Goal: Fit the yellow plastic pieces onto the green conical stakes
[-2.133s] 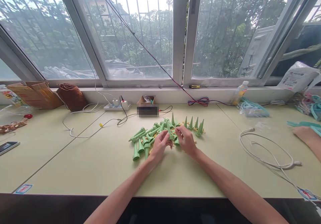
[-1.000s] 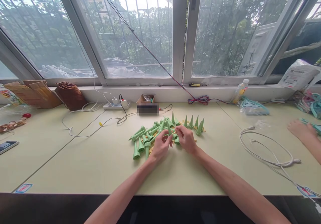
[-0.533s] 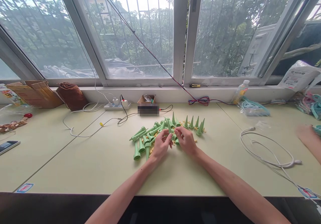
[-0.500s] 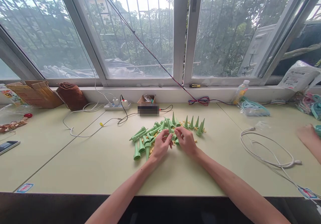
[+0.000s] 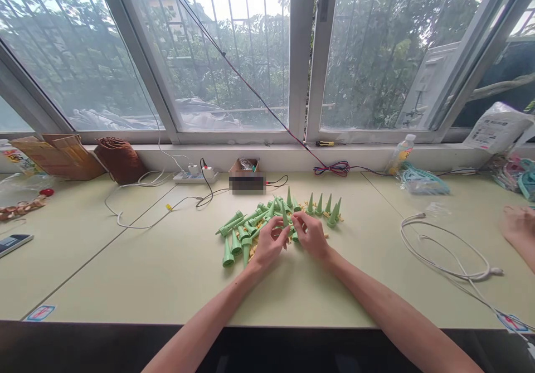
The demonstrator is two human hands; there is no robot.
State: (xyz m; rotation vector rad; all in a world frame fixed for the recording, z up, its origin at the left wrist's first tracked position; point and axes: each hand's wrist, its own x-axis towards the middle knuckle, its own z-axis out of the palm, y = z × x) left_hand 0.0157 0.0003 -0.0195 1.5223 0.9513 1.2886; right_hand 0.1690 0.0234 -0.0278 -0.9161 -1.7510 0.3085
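Hands (image 5: 268,243) close together, fingers (image 5: 275,221) apparently curled

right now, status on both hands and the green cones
Left hand holding a green cone, tip up; right hand close beside it, grip unclear; loose cones crowding the left hand.

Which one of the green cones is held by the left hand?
The point-up cone pinched by the left hand; the other cones stand or lie outside its grip.

Barred windows (image 5: 225,55) above a pale table (image 5: 167,272)
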